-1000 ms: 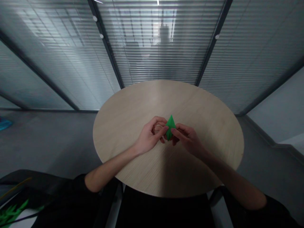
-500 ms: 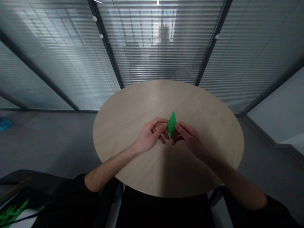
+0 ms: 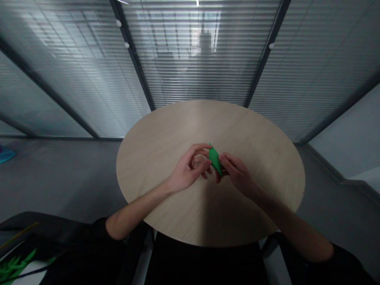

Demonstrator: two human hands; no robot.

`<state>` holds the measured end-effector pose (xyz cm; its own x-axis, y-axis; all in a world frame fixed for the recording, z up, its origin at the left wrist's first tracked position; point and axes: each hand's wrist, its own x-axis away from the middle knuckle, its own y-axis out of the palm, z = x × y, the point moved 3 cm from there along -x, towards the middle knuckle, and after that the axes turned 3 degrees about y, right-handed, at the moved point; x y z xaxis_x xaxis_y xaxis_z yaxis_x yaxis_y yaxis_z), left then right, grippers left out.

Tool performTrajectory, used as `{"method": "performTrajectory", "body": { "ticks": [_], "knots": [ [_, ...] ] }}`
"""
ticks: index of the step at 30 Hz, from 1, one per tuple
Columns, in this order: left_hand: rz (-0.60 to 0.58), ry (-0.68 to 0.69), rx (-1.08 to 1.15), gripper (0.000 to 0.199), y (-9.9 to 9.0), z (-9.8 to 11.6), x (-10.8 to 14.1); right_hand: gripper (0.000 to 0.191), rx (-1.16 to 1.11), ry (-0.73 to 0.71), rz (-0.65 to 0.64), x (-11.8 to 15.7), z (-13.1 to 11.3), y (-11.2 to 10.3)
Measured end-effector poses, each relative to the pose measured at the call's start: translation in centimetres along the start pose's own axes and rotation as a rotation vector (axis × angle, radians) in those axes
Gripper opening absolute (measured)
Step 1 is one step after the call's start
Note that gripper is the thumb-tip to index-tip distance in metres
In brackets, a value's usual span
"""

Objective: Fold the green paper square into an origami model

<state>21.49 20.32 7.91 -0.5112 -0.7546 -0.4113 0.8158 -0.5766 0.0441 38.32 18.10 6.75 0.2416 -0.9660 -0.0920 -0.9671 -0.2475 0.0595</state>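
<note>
A small piece of folded green paper [image 3: 215,160], roughly diamond-shaped, is held above the round wooden table [image 3: 166,130]. My right hand [image 3: 238,170] pinches its right edge between thumb and fingers. On the other side, my left hand [image 3: 190,166] has its index fingertip at the paper's top corner and its thumb against the left edge. The remaining left fingers curl underneath, partly hidden behind the thumb. The back of the paper and some of my right fingertips are out of sight.
Glass partitions with blinds [image 3: 190,79] stand behind the table, and a blurred person shows faintly there. At lower left are a dark chair [image 3: 26,219] and a green plant [image 3: 18,267]. A blue object [image 3: 6,155] lies on the floor at far left.
The green paper has turned, its top corner now leaning left and its bottom corner right. My left index finger has risen to the top corner, and the left thumb has shifted slightly right.
</note>
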Motion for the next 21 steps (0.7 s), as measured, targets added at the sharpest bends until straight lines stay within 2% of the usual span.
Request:
{"method": "performTrajectory", "body": {
  "ticks": [3, 9, 12, 16, 21],
  "knots": [
    [-0.052, 0.002, -0.073, 0.032, 0.0, 0.1, 0.1, 0.045, 0.028, -0.022, 0.0, -0.1, 0.0, -0.1],
    [-0.042, 0.043, -0.287, 0.018, -0.4, 0.8, 0.0, 0.041, 0.027, 0.018, 0.023, -0.2, 0.0, -0.8],
    [-0.088, 0.116, -0.435, 0.011, -0.5, 1.2, 0.0, 0.037, 0.024, 0.03, 0.036, -0.3, 0.0, -1.1],
    [-0.135, 0.208, -0.546, 0.013, -0.5, 1.4, 0.2, 0.032, 0.025, 0.012, 0.073, -0.3, -0.1, -1.2],
    [-0.131, 0.246, -0.556, 0.016, -0.5, 1.1, 0.4, 0.034, 0.046, 0.005, 0.073, -0.3, -0.1, -1.3]
  ]
}}
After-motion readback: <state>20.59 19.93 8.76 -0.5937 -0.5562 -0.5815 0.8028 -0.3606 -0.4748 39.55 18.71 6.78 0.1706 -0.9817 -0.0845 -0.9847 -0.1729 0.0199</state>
